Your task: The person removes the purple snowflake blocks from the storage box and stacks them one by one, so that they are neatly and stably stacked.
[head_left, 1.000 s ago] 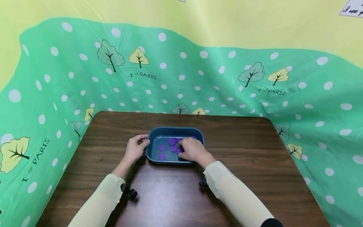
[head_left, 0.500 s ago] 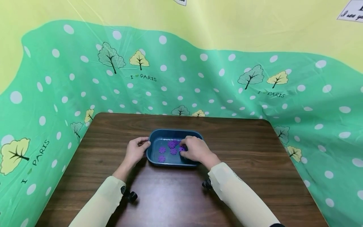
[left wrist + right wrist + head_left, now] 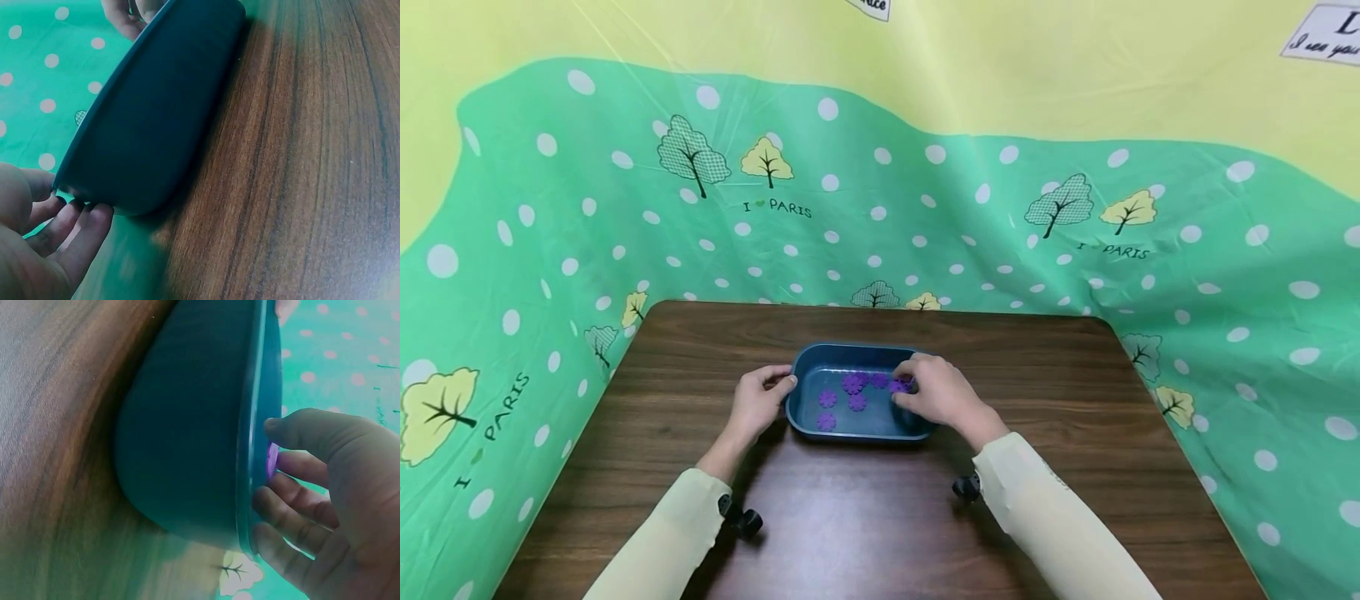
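tray [image 3: 808, 360] dark blue, on table [image 3: 1075, 400] between both hands | left hand [image 3: 758, 400] grips its left rim | right hand [image 3: 943, 392] inside at right end — pinches purple flower piece [image 3: 898, 385] | four more pieces [image 3: 842, 397] just left of fingers

A dark brown wooden table [image 3: 1037, 400] with a plain grain running left to right fills the near part of the scene. Its far corners are rounded. One thing stands directly on it: a dark blue tray [image 3: 802, 414] with rounded corners, set a little left of the middle and nearer the far edge than the near one. The tray's long sides run left to right. A green dotted cloth [image 3: 925, 225] printed with trees rises around the table's left, far and right edges.
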Available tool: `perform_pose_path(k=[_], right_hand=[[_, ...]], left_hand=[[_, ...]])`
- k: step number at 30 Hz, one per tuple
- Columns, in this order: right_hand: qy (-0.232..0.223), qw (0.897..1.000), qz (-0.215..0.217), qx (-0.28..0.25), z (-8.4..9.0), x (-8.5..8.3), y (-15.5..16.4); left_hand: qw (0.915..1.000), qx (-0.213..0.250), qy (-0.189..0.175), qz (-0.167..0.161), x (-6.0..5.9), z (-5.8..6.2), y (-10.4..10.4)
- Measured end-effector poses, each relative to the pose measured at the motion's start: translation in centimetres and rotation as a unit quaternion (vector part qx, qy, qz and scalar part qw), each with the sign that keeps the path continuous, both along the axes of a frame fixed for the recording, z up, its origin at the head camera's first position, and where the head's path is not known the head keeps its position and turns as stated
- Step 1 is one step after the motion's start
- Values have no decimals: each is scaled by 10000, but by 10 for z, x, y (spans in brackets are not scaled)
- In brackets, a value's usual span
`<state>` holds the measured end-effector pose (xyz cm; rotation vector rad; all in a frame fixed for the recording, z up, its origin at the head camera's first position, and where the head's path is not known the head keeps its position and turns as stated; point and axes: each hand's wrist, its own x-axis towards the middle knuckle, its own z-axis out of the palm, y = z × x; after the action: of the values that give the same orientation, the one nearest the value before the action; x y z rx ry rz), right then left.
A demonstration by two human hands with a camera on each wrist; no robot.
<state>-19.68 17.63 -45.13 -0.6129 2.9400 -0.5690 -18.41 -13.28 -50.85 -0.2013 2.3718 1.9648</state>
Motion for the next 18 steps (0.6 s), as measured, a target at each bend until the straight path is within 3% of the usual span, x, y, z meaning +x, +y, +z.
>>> perform_pose_path(k=[11, 18], right_hand=[[360, 9982, -102, -467, 13, 2, 34], [568, 9960, -307, -613, 4, 1, 61]], left_hand=[[10000, -13, -77, 27, 0, -3, -1], [9999, -27, -70, 91, 0, -6, 0]])
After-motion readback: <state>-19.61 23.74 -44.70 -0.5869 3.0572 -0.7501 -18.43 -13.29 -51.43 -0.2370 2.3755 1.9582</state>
